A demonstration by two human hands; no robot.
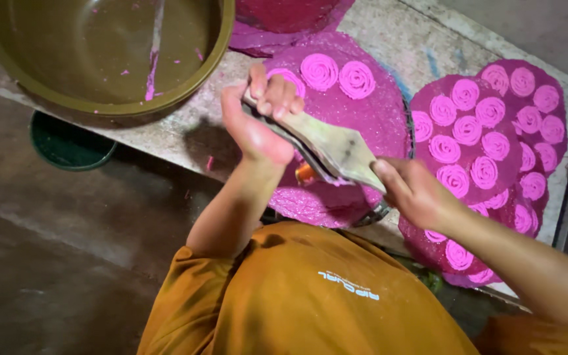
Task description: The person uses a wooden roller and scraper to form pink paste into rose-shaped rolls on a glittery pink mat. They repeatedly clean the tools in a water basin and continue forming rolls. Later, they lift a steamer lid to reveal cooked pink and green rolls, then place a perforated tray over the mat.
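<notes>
My left hand (258, 121) is closed around the wide end of a flat beige wrapper (333, 148) that tapers to a point. My right hand (412, 190) pinches its pointed end. Both hands hold it just above a round pink tray (363, 112) that carries three pink rosettes at its far edge. A small orange piece (305, 173) shows under the wrapper. My orange shirt (310, 296) fills the bottom of the view.
A large olive bowl (67, 98) with pink specks and a stick inside sits at the top left on a concrete slab (389, 33). To the right, overlapping pink trays (488, 144) hold several rosettes. A dark green round lid (67, 144) lies on the floor.
</notes>
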